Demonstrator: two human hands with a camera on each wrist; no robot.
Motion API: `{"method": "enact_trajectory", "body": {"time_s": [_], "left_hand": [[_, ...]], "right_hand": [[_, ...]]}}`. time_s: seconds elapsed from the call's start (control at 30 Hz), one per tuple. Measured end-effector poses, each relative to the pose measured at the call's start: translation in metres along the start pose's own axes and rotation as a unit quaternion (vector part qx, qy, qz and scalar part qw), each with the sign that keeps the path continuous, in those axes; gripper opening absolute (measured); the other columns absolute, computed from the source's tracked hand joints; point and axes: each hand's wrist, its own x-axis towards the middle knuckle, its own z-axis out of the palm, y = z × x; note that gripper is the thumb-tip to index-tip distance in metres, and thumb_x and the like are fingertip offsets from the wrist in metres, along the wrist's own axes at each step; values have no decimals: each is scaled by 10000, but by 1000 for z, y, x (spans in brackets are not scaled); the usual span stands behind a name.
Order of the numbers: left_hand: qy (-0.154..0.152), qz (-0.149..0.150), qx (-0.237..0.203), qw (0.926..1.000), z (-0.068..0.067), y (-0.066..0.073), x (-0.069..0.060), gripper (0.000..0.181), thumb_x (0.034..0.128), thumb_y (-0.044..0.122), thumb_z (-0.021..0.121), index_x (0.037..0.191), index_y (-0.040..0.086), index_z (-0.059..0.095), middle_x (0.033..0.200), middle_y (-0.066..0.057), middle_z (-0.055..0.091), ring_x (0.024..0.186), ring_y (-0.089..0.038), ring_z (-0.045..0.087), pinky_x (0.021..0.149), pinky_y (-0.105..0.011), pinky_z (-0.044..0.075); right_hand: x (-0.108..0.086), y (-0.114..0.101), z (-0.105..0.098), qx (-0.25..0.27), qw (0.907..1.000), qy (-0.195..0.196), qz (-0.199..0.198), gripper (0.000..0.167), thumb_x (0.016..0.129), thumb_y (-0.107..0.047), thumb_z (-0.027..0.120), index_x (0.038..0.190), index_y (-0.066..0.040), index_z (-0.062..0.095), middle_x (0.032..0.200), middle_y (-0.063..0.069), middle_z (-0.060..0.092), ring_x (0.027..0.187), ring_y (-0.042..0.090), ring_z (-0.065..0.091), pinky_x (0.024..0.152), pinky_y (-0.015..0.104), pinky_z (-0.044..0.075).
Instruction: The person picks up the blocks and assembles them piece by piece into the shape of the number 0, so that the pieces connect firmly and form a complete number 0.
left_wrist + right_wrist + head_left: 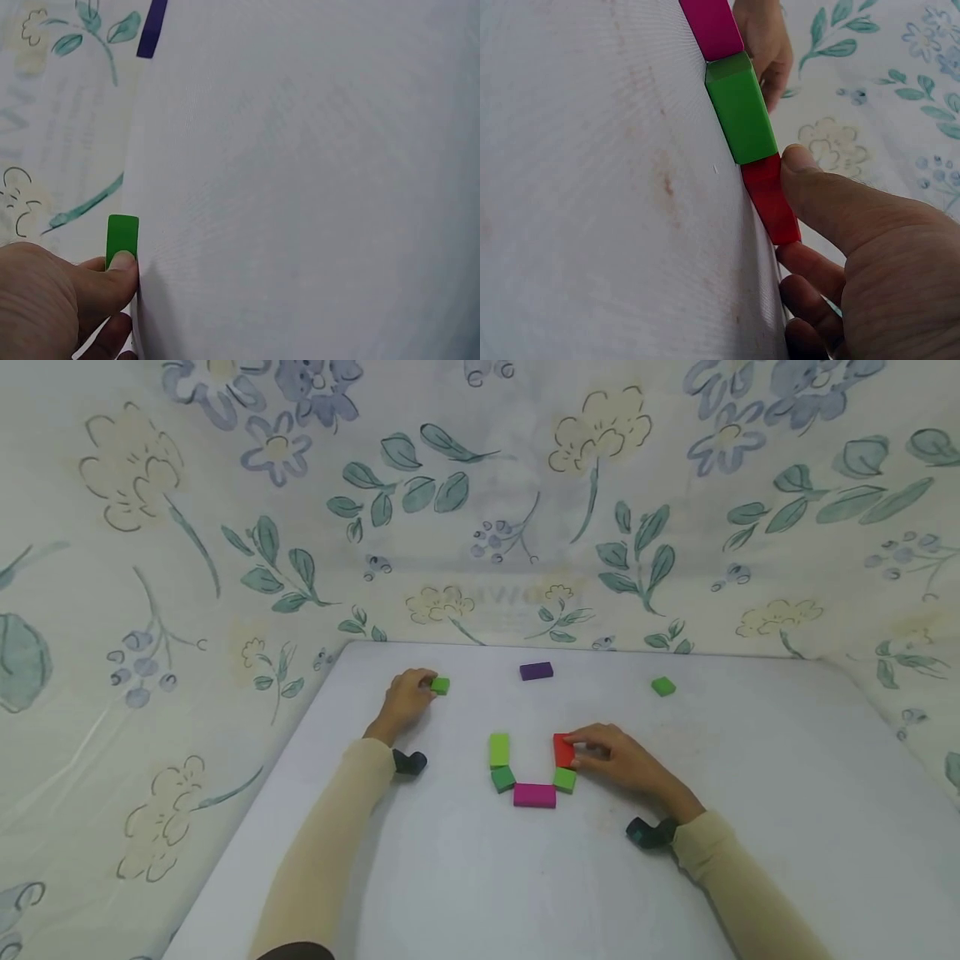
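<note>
At the table's back left, my left hand [406, 697] pinches a small green block [441, 686]; in the left wrist view the thumb lies on that green block [122, 238]. My right hand [626, 763] holds a red block [563, 750] between thumb and fingers, flat on the table. The red block [771, 201] touches a green block [742, 112] in the right wrist view. In the head view that green block [565, 779] meets a magenta block [535, 795]. A dark green block [502, 779] and a light green block [498, 750] form the left side of this U shape.
A purple block [536, 671] lies near the table's back edge, and another green block [663, 686] lies at the back right. A flower-patterned cloth [525, 568] hangs behind the white table [480, 877].
</note>
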Motion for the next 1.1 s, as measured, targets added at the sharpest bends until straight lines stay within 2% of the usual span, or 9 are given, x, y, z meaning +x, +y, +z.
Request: {"method": "enact_trajectory", "body": {"time_s": [0.23, 0.4, 0.53, 0.7, 0.83, 1.0, 1.1], "left_hand": [[108, 93, -133, 9998, 1, -2, -3, 412, 984, 124, 582, 1391, 73, 539, 1406, -147, 537, 1372, -352, 435, 1157, -516, 321], [72, 96, -299, 9995, 1, -2, -5, 413, 985, 130, 583, 1389, 63, 532, 1413, -156, 538, 1385, -348, 440, 1164, -506, 324], [56, 213, -379, 9990, 1, -1, -7, 410, 987, 156, 577, 1386, 81, 529, 1421, -139, 534, 1377, -338, 446, 1160, -507, 328], [33, 249, -554, 9981, -2, 5, -13, 404, 990, 171, 572, 1384, 94, 531, 1430, -125, 534, 1356, -331, 468, 1135, -508, 362], [-42, 371, -684, 9970, -2, 12, -19, 392, 998, 159, 579, 1383, 97, 539, 1423, -130, 543, 1349, -334, 476, 1118, -502, 382], [-291, 509, -662, 9961, 6, 21, -25, 396, 996, 164, 597, 1386, 123, 544, 1417, -125, 550, 1347, -325, 485, 1106, -501, 395], [-350, 550, -691, 9955, 12, 26, -26, 397, 990, 169, 607, 1382, 137, 553, 1403, -118, 562, 1336, -318, 495, 1097, -503, 402]], "right_hand": [[1, -1, 1, 37, 10000, 46, 10, 430, 909, -277, 741, 1324, -227, 639, 1319, 15, 632, 1182, 240, 566, 986, 458, 502], [-1, -1, 1, 56, 9999, -22, 119, 437, 913, -298, 735, 1333, -234, 633, 1327, 22, 624, 1194, 245, 559, 989, 463, 502], [-1, -1, -1, -10, 10000, 12, 73, 434, 913, -274, 735, 1333, -235, 633, 1322, 14, 627, 1178, 231, 560, 981, 448, 503], [0, -4, -2, -7, 10000, 30, 53, 432, 915, -259, 733, 1335, -234, 631, 1331, 14, 625, 1190, 234, 554, 992, 460, 496], [0, -6, -1, 84, 9997, -13, 212, 433, 920, -278, 727, 1340, -242, 627, 1347, 19, 616, 1218, 250, 547, 1014, 483, 487], [-2, -7, 1, 133, 9990, -32, 436, 436, 913, -288, 734, 1336, -261, 628, 1356, 11, 604, 1239, 249, 540, 1024, 482, 487], [-1, -6, 1, 109, 9990, -24, 426, 441, 918, -294, 728, 1344, -266, 621, 1368, 12, 596, 1243, 252, 539, 1024, 484, 487]]}}
